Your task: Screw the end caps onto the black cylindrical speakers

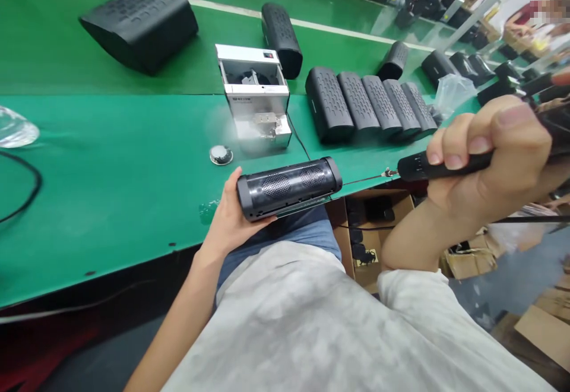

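Observation:
My left hand [228, 220] grips the left end of a black speaker unit [289, 185] with two round perforated grilles, at the front edge of the green table. My right hand [494, 136] is wrapped round a black electric screwdriver [414, 167], its long thin bit pointing left. The bit's tip is close to the unit's right end; whether they touch I cannot tell. Just behind the unit stands a white and silver screw feeder [258, 98]. A small round metal dish [221, 154] lies beside the feeder, near my left fingertips.
Several black textured housings [329, 104] stand in a row at the right, with more behind; a larger one [140, 24] lies back left. A clear plastic bag [454, 92] is beyond the row. Below the table edge sits an open cardboard box [401, 208] with black parts.

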